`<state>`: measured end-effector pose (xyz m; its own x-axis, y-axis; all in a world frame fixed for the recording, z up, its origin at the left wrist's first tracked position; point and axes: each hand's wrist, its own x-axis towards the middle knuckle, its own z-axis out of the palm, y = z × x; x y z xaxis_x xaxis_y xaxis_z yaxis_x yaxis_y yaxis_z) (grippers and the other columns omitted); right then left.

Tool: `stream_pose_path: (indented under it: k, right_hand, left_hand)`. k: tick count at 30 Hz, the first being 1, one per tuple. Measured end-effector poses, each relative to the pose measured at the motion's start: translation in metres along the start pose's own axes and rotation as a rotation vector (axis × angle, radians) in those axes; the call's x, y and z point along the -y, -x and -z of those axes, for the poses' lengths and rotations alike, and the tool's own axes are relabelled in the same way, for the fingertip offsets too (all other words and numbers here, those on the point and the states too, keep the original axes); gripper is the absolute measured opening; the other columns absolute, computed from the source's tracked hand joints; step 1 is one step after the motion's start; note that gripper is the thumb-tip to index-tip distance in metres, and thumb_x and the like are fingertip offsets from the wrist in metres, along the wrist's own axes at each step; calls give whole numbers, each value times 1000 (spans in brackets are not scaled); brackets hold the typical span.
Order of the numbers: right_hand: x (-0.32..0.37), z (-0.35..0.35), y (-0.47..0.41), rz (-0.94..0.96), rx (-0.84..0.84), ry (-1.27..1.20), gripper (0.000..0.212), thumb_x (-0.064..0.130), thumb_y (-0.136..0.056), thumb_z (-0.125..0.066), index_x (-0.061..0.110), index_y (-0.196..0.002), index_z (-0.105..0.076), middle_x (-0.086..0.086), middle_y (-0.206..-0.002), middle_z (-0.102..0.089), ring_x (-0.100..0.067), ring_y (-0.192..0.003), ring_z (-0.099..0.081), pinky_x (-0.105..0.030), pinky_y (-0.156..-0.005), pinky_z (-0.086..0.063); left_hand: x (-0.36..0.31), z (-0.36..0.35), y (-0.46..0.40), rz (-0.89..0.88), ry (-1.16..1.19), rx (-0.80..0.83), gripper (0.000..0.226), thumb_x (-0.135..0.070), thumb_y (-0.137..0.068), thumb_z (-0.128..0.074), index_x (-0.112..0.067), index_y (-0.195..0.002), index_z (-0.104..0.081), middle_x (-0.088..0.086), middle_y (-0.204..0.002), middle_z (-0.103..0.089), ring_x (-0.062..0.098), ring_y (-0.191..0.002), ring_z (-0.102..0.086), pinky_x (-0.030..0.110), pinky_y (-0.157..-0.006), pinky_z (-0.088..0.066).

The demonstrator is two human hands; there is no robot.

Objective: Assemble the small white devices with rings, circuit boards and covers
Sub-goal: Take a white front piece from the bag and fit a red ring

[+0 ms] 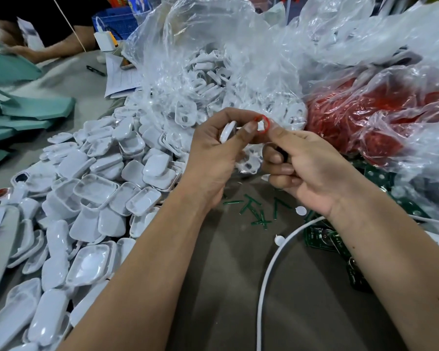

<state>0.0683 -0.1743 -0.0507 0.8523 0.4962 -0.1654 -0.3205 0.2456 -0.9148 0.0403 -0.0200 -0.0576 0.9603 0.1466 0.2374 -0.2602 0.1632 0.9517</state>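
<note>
My left hand (213,153) grips a small white device shell (226,131) in curled fingers, raised over the table's middle. A thin red ring (262,124) is pinched between my left thumb tip and my right hand's (307,168) fingertips, right beside the shell. My right hand's other fingers are curled; something dark sits inside them, unclear what. A big heap of white covers (91,198) spreads across the left side. Green circuit boards (322,235) lie under my right wrist.
A clear bag of white shells (213,69) stands behind my hands, a bag of red rings (365,117) at the right. Green strips (256,211) and a white cable (271,269) lie on the grey table. Another person's arm (56,46) rests far left, by teal sheets (31,107).
</note>
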Motion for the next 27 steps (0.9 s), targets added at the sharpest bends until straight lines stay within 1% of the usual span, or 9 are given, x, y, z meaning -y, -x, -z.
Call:
stream_pose_path:
  k: [3, 5, 8, 10, 13, 15, 19, 22, 27]
  right_hand:
    - [1, -3, 3, 20, 60, -7, 21, 38, -88, -69, 19, -87, -78, 3, -63, -36, -5, -49, -24, -17, -39, -18]
    - [1, -4, 3, 52, 12, 45, 21, 35, -83, -73, 15, -86, -75, 3, -63, -36, -5, -48, -24, -16, -38, -22]
    - [0, -3, 3, 109, -73, 85, 26, 30, -76, -77, 8, -90, -74, -1, -64, -35, -6, -47, -22, -16, -38, -22]
    - [1, -2, 3, 103, -51, 45, 23, 27, -78, -76, 7, -89, -74, -2, -65, -43, -4, -46, -25, -15, -38, -22]
    - [2, 1, 3, 36, 38, -77, 17, 24, -81, -73, 9, -88, -75, 0, -72, -61, -1, -46, -33, -12, -39, -26]
    - [3, 3, 2, 6, 86, -132, 13, 22, -84, -70, 13, -88, -79, 1, -74, -64, 0, -46, -35, -10, -39, -27]
    - [3, 5, 0, -12, 121, -180, 13, 19, -85, -69, 12, -86, -80, 2, -73, -64, 0, -46, -35, -9, -39, -26]
    - [2, 5, -1, -14, 134, -209, 13, 18, -85, -68, 11, -87, -79, 3, -73, -62, 0, -47, -35, -8, -40, -24]
    - [3, 10, -1, 22, 123, -251, 10, 15, -88, -66, 8, -89, -73, 0, -75, -61, -1, -50, -36, -10, -40, -26]
  left_hand:
    - [0, -3, 1, 7, -10, 41, 9, -3, -96, -66, -10, -92, -67, -9, -76, -67, 3, -66, -60, 15, -58, -48]
    - [0, -3, 1, 7, -20, 44, 8, -3, -95, -68, -9, -90, -65, -9, -74, -67, 3, -64, -61, 17, -59, -49]
    - [0, -3, 1, -4, -56, 40, 9, -6, -93, -71, -11, -88, -66, -5, -75, -67, 16, -69, -57, 21, -62, -46]
    - [-1, -4, 1, 1, -37, 41, 9, -9, -91, -73, -14, -86, -67, -2, -77, -66, 25, -73, -47, 23, -60, -41]
    - [-3, -3, 2, 12, 54, 55, 7, -17, -84, -76, -22, -83, -71, -5, -81, -67, 13, -72, -52, 21, -60, -40]
    - [-3, -1, 2, 12, 92, 74, 15, -14, -87, -75, -26, -80, -74, -5, -80, -67, 6, -71, -55, 20, -61, -41]
    - [-2, -1, 2, 19, 84, 79, 16, -13, -86, -73, -28, -80, -76, -4, -84, -66, 8, -77, -55, 22, -65, -40]
    - [-1, 0, 2, 25, 81, 97, 6, -17, -86, -76, -23, -87, -75, -6, -82, -66, 7, -76, -55, 20, -64, -42]
    - [-5, 6, -1, 107, 172, 122, 17, -12, -92, -63, -8, -107, -69, -3, -88, -65, 6, -75, -54, 20, -66, -41]
